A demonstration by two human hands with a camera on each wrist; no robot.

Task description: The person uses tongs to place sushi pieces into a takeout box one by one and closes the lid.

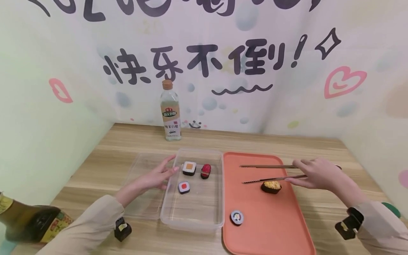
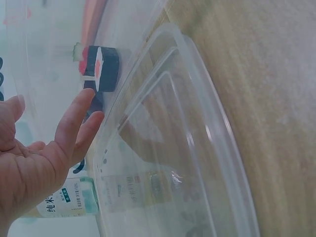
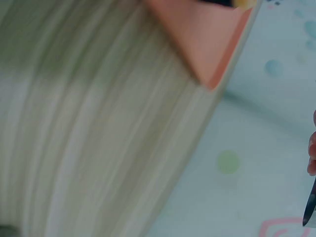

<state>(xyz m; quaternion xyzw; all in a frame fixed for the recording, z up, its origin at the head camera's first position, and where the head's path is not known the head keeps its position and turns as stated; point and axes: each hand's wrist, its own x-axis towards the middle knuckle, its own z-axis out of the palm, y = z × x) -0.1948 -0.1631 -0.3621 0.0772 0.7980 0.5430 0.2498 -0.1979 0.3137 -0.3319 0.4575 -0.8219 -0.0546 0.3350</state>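
Note:
My right hand (image 1: 318, 173) grips metal tongs (image 1: 264, 166), their two arms spread apart above the orange tray (image 1: 261, 230). Close to the lower arm sits a sushi piece with a yellow topping (image 1: 271, 187). A round sushi roll (image 1: 237, 217) lies nearer the tray's left edge. My left hand (image 1: 153, 179) is at the left rim of a clear plastic container (image 1: 191, 221), fingers loosely extended; contact with the rim is unclear. Inside are a square roll with an orange centre (image 1: 189, 168), a red-topped sushi (image 1: 205, 171) and a red-centred roll (image 1: 183, 187).
A clear lid (image 1: 140, 205) lies left of the container, partly under my left forearm. Behind stands a vinegar bottle (image 1: 171, 117) against the printed backdrop. A dark bottle (image 1: 32, 221) is at the left edge, beside my sleeve. The container and tray stand side by side.

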